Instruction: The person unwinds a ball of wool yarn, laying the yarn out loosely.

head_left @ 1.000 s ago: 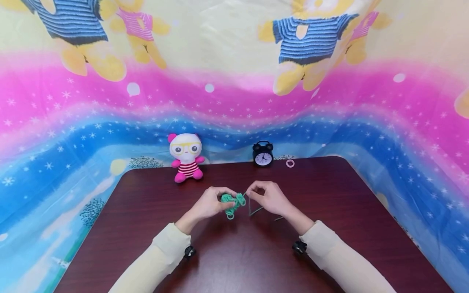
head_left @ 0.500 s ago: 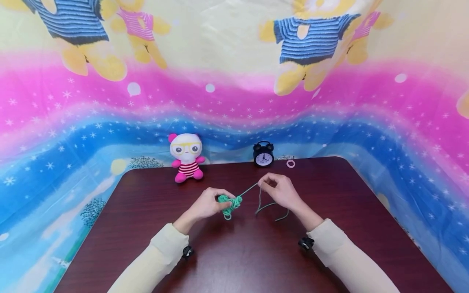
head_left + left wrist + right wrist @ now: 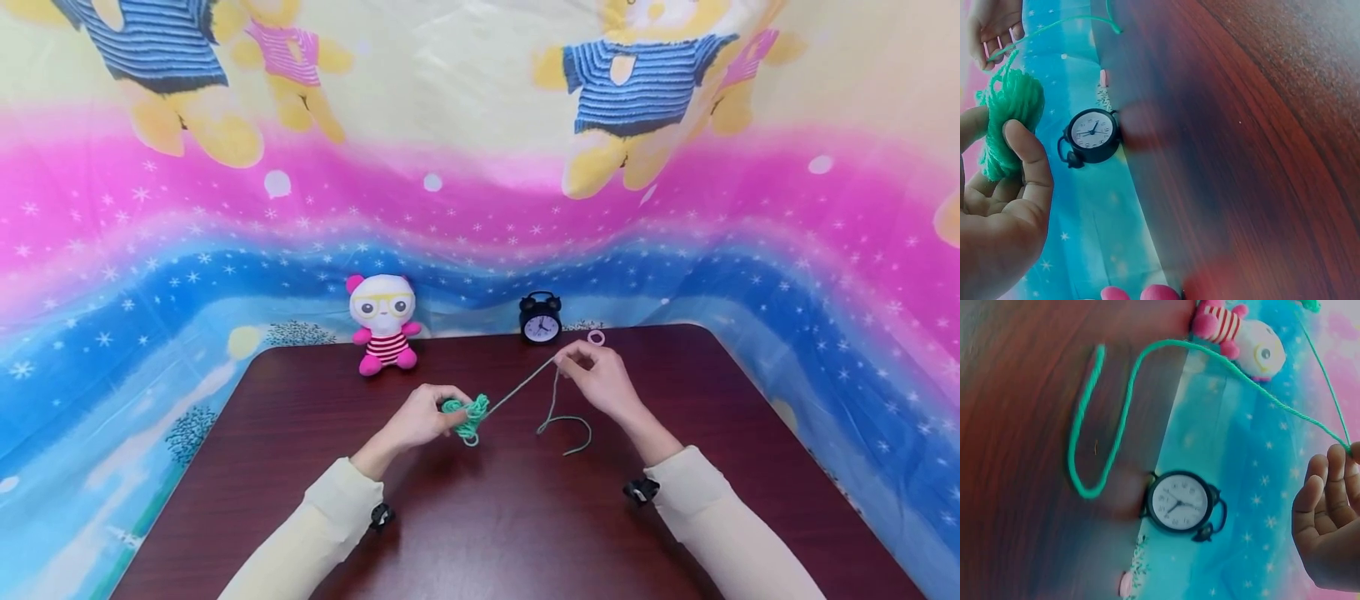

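One bundle [image 3: 476, 410] of green yarn is over the middle of the tabletop [image 3: 480, 542], in the left hand [image 3: 418, 415]: thumb and fingers grip it, and loops stick out past them. A strand [image 3: 522, 385] runs straight from the bundle towards the far right corner, up to the right hand [image 3: 602, 383], whose fingertips pinch it. Past that pinch, a loose end [image 3: 1088, 493] drops in a curl; I cannot tell if its tip touches the tabletop.

The step looks like drawing yarn off the bundle. To do it well, the left grip should be firm enough to hold the loops together yet soft enough to let yarn slip out. A slow, even pull in line with the strand should serve better than a jerk, which could tighten a knot. If it snags, the snagged loop is best eased free first. The loose end could tangle if it swings back among the loops.

Beyond the hands, a doll [image 3: 386, 325] sits upright near the far edge, towards the far left corner. At that edge, right of its middle, stands a clock [image 3: 541, 327]; a ring [image 3: 596, 337] is beside it, towards the far right corner. Both could hinder a long pull that way; pulling towards the right edge seems safer. Behind the far edge hangs a printed cloth [image 3: 465, 92].
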### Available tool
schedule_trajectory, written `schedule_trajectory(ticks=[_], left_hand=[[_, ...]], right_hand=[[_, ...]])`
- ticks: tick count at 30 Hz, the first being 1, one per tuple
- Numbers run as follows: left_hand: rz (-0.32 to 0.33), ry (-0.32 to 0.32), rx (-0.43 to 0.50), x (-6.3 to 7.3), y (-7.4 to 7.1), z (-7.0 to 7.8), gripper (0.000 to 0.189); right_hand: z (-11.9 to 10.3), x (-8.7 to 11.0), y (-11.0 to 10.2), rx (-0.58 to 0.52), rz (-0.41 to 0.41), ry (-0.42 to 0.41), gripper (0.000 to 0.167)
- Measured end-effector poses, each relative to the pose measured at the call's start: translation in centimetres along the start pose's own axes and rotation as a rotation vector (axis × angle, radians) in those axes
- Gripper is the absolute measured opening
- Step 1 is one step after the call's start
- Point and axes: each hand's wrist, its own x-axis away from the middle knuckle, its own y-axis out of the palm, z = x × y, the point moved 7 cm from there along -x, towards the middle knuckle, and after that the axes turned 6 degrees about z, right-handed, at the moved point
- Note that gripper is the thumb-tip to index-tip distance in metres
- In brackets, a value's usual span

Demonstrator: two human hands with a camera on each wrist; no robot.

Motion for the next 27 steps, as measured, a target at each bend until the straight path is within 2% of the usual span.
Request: schedule_trajectory(ticks=[6, 15, 27], left_hand=[[0.01, -0.005, -0.02, 0.1, -0.2, -0.1, 0.014], [-0.017, -0.026, -0.052, 0.2, -0.3, 0.2, 0.019], [-0.132, 0.026, -0.075, 0.4, 0.0, 0.6, 0.018]], right_hand=[[1.0, -0.4, -1.9, 0.023, 0.066, 0.025, 0.022], [2.4, -0.7, -3.6, 0.052, 0.125, 0.062, 0.027], [4.3, -1.0, -5.9, 0.041, 0.218, 0.129, 0.033]])
